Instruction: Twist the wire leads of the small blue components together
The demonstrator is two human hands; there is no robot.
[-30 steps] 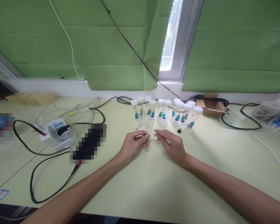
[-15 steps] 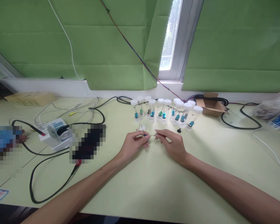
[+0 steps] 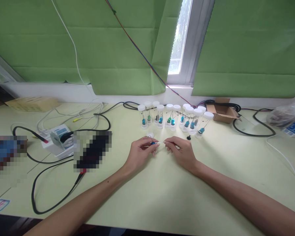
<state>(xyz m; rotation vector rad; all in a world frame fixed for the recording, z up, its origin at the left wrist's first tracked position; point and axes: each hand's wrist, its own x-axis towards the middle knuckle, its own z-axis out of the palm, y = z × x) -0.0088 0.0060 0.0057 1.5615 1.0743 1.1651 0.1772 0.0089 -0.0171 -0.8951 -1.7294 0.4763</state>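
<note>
My left hand (image 3: 140,151) is closed in a pinch around a small blue part (image 3: 153,143) with thin wires. One dark wire (image 3: 150,138) bends up from it above my fingers. A thin pale lead (image 3: 161,142) runs from the blue part across to my right hand (image 3: 181,151), whose thumb and fingertips pinch its other end. Just behind my left hand a white cap (image 3: 150,134) lies on the table. Several clear tubes with white lids (image 3: 173,115) stand beyond my hands, holding blue or green parts on wires. A small black piece (image 3: 189,137) lies near my right hand.
An open cardboard box (image 3: 222,111) and black cables (image 3: 252,133) lie at the back right. To the left are a white power strip (image 3: 54,144), a blurred dark device (image 3: 93,150) and looping cords. A plastic bag (image 3: 284,113) sits at the far right.
The dark wire above my left hand now stands lower and turned. My hands have barely shifted, and the lead between them shows more plainly.
</note>
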